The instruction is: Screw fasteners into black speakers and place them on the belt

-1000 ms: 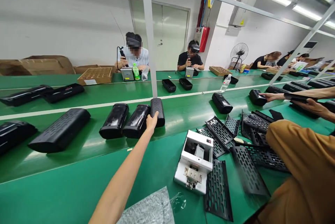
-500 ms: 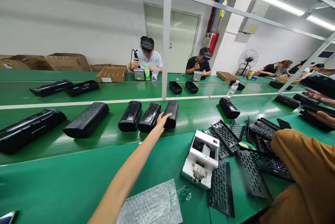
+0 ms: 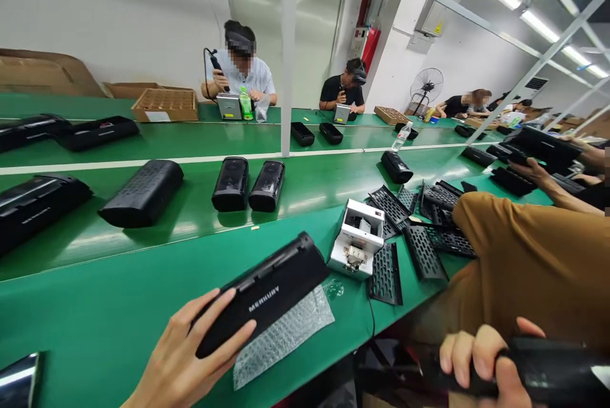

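Note:
My left hand (image 3: 190, 338) grips one end of a long black plastic housing (image 3: 271, 293) marked MERKURY, with its fingers spread along the sides. The housing is tilted above the green bench, over a sheet of bubble wrap (image 3: 286, 338). At the lower right, my right hand (image 3: 486, 357) is wrapped around a dark, elongated, rounded object (image 3: 553, 363) with a white patch; its kind is unclear, and it is partly cut off by the frame edge. A white boxy device (image 3: 358, 236) with a metal mechanism stands to the right of the held housing.
Two black housings (image 3: 231, 184) stand close together on the green belt, with larger ones (image 3: 143, 193) to the left. Perforated black panels (image 3: 385, 273) lie piled beside the device. A person in brown (image 3: 519, 262) blocks the right side. A white post (image 3: 288, 52) rises ahead.
The housing my left hand touched on the belt is now lifted and brought near over the bench. My right hand has come into view at the lower right, holding the dark object.

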Tool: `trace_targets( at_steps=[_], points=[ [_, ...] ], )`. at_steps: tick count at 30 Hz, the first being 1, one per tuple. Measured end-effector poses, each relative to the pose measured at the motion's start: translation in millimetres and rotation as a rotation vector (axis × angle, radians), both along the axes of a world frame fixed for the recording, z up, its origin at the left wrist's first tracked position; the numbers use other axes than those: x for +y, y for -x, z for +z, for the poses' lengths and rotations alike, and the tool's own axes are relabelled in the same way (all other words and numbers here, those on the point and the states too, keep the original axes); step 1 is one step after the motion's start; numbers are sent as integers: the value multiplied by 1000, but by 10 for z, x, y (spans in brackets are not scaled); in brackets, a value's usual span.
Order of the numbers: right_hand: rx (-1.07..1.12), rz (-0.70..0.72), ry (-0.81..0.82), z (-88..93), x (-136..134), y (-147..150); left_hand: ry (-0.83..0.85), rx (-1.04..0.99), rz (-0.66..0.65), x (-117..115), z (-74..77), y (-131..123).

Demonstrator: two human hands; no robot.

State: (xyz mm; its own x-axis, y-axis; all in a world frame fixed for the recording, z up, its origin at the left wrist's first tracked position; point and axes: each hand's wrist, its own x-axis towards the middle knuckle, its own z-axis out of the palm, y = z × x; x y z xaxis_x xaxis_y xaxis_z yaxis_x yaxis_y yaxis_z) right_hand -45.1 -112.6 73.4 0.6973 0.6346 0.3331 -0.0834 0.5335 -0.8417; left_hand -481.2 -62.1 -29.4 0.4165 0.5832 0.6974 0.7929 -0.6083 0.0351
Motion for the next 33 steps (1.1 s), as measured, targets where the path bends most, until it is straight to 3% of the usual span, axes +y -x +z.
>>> trace_targets(
  at_steps=[4, 6, 9, 12, 15, 18, 20, 25, 28, 33],
  points=[
    [-56, 46, -257, 385, 533, 146, -212, 282, -151, 23, -165, 0],
    [-129, 20, -265, 520, 848, 224, -305, 399, -251, 118, -156, -15],
    [-234, 71, -196, 575, 1288, 309, -358, 528, -323, 197, -122, 7],
    [-303, 129, -147, 527, 1592, 354, -290, 463, -338, 149, -112, 27],
    [-341, 154, -131, 468, 1755, 385, -9, 344, -279, 41, -97, -74],
    [-378, 161, -115, 395, 1841, 432, 366, 337, -140, -33, -101, -294],
    [-393, 170, -100, 324, 1874, 473, 520, 347, -60, -56, -151, -428],
    [-372, 279, -43, 182, 1810, 535, 550, 360, -39, -118, -332, -519],
    [-328, 336, -37, 296, 1618, 562, 534, 341, -48, -157, -325, -508],
    [-234, 445, -177, 718, 1297, 754, 576, 339, -48, -176, -315, -516]
  ],
)
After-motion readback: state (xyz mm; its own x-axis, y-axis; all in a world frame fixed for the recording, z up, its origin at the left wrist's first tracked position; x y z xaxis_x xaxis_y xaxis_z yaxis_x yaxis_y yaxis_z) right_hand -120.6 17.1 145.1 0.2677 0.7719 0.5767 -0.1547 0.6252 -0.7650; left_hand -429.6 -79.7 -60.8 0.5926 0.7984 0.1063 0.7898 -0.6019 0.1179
